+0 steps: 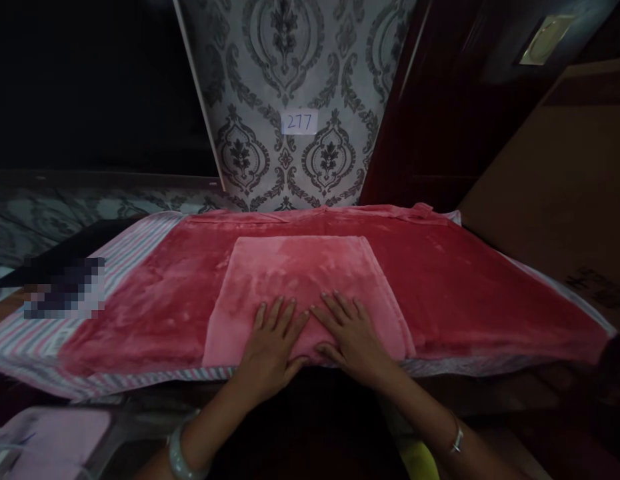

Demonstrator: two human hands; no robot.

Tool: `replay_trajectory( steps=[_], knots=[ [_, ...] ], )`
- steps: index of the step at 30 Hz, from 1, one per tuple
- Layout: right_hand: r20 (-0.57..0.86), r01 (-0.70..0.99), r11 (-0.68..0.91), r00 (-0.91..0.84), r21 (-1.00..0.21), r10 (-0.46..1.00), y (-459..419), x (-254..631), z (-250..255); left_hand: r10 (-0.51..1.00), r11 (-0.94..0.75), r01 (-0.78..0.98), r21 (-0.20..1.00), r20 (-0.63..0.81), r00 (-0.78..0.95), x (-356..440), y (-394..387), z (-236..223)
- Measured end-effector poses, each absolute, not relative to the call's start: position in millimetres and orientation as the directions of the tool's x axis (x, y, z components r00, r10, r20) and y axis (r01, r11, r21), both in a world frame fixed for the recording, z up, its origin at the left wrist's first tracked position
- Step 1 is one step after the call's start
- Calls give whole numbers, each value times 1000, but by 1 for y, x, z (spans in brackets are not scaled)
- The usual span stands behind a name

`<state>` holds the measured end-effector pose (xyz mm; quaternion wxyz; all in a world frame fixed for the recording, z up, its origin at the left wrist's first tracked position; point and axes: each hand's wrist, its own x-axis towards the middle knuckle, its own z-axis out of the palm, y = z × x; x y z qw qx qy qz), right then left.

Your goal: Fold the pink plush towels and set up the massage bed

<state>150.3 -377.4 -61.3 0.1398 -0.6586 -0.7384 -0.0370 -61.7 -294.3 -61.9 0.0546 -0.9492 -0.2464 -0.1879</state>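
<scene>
A folded pink plush garment or blanket [295,260] lies in a rough square; its exact kind I cannot tell. Beneath it a larger red plush cloth [470,287] is spread across the table. My left hand [273,347] rests on the near part of the folded piece, palm down with fingers spread. Beside it my right hand [355,337] lies flat on the same cloth, its fingers also apart. The two hands almost meet at the index fingertips. Neither holds anything. Layered edges show along the folded piece's right side.
A striped sheet [135,260] shows under the red cloth at the left and along the front edge. Behind stands a patterned wall with a paper marked 277 [299,122]. A large dark screen [90,87] is at the left, and a cardboard box [565,180] at the right.
</scene>
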Motion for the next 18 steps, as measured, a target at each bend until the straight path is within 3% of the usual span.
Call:
replay_trajectory(
  steps=[11,18],
  knots=[
    [280,982,115,-70,-147,958,-376,148,-72,456,-868,496,-19,364,812,-61,-291,-78],
    [210,978,113,-75,-175,975,-381,160,-58,462,-879,475,36,307,832,-76,-283,-56]
  ],
)
